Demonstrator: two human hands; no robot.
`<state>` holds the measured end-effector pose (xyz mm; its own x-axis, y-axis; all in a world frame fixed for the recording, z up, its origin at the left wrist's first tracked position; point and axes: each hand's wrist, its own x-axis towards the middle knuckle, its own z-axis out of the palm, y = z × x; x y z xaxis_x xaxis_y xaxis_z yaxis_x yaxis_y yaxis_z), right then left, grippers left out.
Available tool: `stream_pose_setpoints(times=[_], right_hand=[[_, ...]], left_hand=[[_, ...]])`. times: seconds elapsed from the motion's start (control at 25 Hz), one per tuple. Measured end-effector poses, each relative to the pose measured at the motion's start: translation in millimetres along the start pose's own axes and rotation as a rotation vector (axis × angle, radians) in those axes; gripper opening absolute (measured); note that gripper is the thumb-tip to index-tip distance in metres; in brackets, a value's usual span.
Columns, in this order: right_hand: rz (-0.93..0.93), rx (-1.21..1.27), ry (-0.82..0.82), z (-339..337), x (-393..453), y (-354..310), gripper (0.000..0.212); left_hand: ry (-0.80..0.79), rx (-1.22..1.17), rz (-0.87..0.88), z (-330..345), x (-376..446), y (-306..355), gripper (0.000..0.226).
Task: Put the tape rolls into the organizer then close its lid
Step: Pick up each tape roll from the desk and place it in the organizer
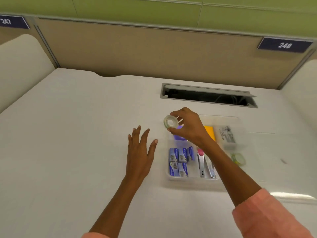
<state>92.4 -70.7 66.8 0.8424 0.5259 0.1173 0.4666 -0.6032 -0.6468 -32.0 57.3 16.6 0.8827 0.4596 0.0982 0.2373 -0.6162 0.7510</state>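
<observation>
A clear plastic organizer (194, 179) lies on the white desk, right of centre, its lid off or open. My right hand (188, 126) pinches a clear tape roll (169, 121) between thumb and fingers above the organizer's far left corner. Another clear, greenish tape roll (238, 158) rests in a right-hand compartment. My left hand (139, 152) hovers flat with fingers spread just left of the organizer, holding nothing. Inside the organizer are several blue staple boxes (178, 160), two metal staplers or clippers (205, 164), a purple pad (179, 136), an orange pad (210, 132) and a printed packet (227, 134).
An open cable slot (208, 96) is sunk into the desk behind the organizer. A beige partition (137, 52) closes the back, with number signs 247 (6, 21) and 248 (284, 45). White side panels flank the desk.
</observation>
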Motion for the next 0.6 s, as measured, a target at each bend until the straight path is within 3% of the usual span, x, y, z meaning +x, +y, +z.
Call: stream_pose_setpoints(times=[0.32,0.44,0.6], right_hand=[[0.22,-0.241,0.177,-100,-118,120,0.05],[0.252,-0.291,0.128,-104,-143,144,0.051],[0.306,-0.387,-0.024,-98,-159,159,0.052]], left_hand=[[-0.161,-0.061,0.164,86,-22,76,0.043],[-0.21,-0.021,0.308,119,-32,95,0.028],[-0.328,0.162,0.392,154,-40,117,0.04]])
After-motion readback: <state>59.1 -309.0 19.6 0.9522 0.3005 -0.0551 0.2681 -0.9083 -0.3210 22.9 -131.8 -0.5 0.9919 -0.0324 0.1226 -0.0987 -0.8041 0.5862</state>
